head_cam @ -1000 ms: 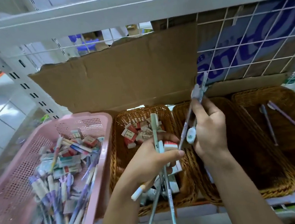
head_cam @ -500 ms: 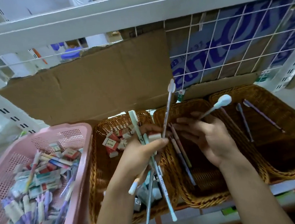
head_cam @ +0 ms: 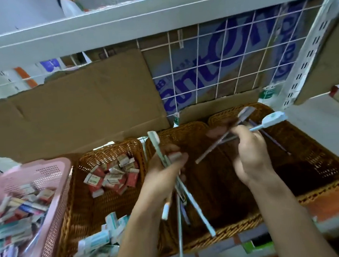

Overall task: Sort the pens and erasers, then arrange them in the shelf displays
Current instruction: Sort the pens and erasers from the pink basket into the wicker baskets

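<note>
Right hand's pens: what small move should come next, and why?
Probably lower the right hand and release its pens into the right wicker basket. The hand holds them above that basket's near side, and a purple pen lies inside it.

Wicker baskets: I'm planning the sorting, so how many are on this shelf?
3, side by side: left basket holding erasers, middle basket under the left hand, right basket by the shelf post. Others may lie outside the view.

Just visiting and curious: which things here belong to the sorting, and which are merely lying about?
Job: left hand gripping pen bundle; right hand holding pens; pink basket; eraser basket; middle wicker basket; right wicker basket.
Lying about: cardboard sheet; wire grid; printed carton.
</note>
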The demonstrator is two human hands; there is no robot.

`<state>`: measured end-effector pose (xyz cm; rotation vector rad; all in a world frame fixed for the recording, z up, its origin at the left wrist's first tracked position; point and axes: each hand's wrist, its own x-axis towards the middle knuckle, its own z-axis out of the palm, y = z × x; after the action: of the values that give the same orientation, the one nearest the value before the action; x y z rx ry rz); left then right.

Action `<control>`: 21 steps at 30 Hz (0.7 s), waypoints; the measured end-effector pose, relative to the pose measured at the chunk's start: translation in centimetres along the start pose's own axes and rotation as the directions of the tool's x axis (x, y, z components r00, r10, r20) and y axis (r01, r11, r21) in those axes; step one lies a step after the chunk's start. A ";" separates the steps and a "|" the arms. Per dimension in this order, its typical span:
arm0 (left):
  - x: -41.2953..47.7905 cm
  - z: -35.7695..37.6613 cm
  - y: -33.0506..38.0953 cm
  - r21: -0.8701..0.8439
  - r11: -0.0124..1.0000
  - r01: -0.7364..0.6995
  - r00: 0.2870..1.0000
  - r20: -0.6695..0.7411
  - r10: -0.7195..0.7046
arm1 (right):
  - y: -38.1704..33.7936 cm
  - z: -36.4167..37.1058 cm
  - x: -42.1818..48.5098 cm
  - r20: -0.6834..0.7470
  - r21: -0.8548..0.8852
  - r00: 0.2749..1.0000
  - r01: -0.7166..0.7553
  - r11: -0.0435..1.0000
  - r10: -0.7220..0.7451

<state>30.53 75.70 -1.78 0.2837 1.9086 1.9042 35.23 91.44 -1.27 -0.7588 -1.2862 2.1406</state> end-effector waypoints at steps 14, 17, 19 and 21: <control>2.1 3.8 0.4 -0.542 0.818 -0.190 0.962 -0.269 0.045 | 1.3 -0.5 -2.9 0.623 -0.549 0.757 0.242 0.800 0.198; 2.3 3.9 0.4 -0.673 0.721 -0.163 0.964 -0.266 -0.031 | 1.1 -0.6 -2.6 0.658 -0.545 0.715 0.237 0.804 0.236; 2.5 3.7 0.4 -0.755 0.638 -0.150 0.966 -0.249 -0.067 | 0.8 -0.8 -2.7 0.671 -0.535 0.696 0.218 0.816 0.254; 2.8 3.1 0.4 -0.797 0.579 -0.169 0.969 -0.242 -0.051 | 0.8 -1.1 -2.8 0.677 -0.512 0.683 0.169 0.842 0.275</control>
<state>29.32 79.68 -1.69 -0.1955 0.9125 2.7271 37.89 89.88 -1.85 -0.0607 -2.3959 2.2175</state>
